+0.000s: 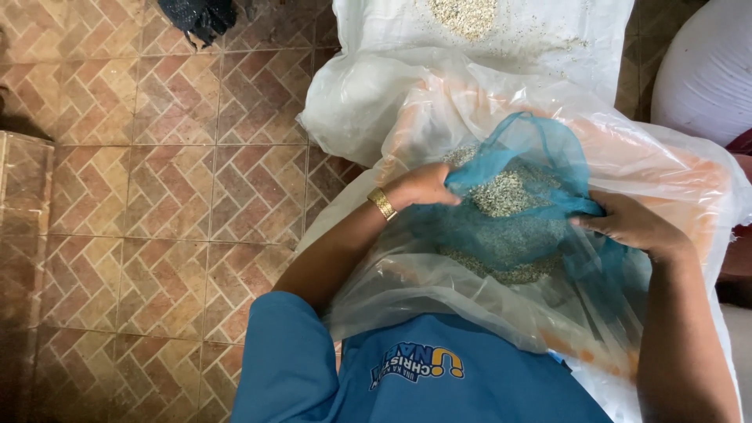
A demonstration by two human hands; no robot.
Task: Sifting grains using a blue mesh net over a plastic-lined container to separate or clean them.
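Brown herringbone floor tiles (157, 196) lie under a white sack (352, 102). Inside its clear plastic liner (674, 164), over the grain (501, 192), both the left hand (423, 186) and the right hand (630, 225) reach forward, fingers pinching a blue mesh bag (509, 235).

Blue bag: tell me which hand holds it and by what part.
Both hands hold the thin blue bag by its open rim: the left hand pinches the left edge, the right hand grips the right edge. Grain lies inside.
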